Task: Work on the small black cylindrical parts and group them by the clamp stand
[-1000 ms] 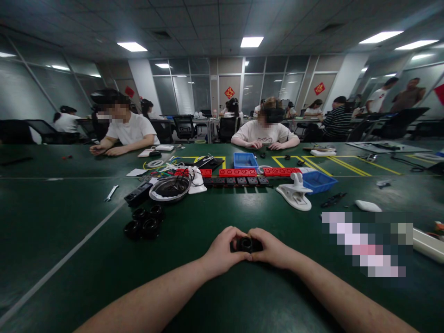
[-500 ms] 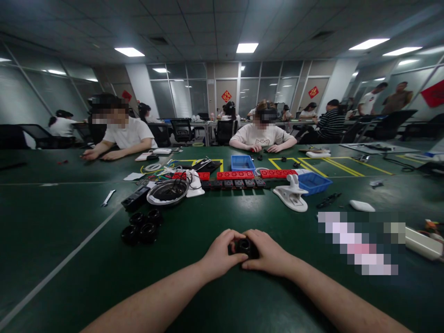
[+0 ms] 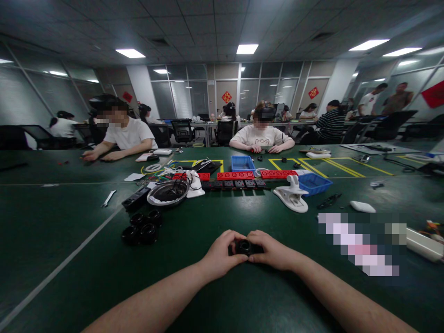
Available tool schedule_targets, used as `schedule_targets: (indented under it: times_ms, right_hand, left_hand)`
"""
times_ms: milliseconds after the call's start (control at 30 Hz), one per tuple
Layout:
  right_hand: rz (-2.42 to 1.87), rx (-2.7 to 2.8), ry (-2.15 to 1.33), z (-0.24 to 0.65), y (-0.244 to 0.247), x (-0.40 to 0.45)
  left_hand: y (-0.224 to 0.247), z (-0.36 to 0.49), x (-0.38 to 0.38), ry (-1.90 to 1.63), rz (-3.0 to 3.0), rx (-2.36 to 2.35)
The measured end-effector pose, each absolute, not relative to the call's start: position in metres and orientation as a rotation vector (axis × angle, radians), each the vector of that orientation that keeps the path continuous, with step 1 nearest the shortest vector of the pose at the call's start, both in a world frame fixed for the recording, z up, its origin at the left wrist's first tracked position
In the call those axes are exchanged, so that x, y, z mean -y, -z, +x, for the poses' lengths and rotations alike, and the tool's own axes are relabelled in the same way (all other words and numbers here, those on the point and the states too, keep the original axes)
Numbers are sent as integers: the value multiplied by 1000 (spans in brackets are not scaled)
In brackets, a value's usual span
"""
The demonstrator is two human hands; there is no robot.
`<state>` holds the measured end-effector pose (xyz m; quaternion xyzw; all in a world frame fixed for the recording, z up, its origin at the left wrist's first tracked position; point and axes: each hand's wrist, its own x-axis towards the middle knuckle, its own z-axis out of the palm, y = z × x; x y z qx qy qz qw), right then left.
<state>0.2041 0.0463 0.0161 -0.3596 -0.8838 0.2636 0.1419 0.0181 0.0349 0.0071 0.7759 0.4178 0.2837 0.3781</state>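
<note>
Between my hands, low over the green table, is a black ring-shaped part (image 3: 244, 247) with a round hole facing up toward me. My left hand (image 3: 222, 253) curls around its left side, thumb at the front and fingers at the back. On the opposite side my right hand (image 3: 269, 250) closes in with bent fingers and thumb touching it. The underside of the part is hidden, as are some fingertips. Several similar black rings (image 3: 140, 226) stand clustered to the left on the table.
Farther back are a metal bowl (image 3: 168, 193) with dark contents, red socket strips (image 3: 236, 175), a white clip base (image 3: 291, 198) and a blue tray (image 3: 315, 186). A wrench (image 3: 108, 198) lies at left. A co-worker (image 3: 262, 134) sits across the table (image 3: 194, 300).
My right hand has shifted its grip slightly, its thumb and fingers now drawn a little to the right, so more of the black ring shows. My left hand stays in place.
</note>
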Motion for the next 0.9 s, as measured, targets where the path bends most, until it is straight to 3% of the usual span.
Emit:
schedule_targets:
  times_ms: [200, 467, 900]
  right_hand:
    - [-1181, 2501, -641, 198, -7, -46]
    - [-1464, 2440, -210, 182, 0, -35]
    - [-1075, 2517, -690, 198, -14, -41]
  left_hand:
    - [-5, 21, -33, -740, 1928, -1121]
    - [-1, 24, -32, -811, 1908, -1241]
    - [-7, 20, -31, -781, 2028, -1086]
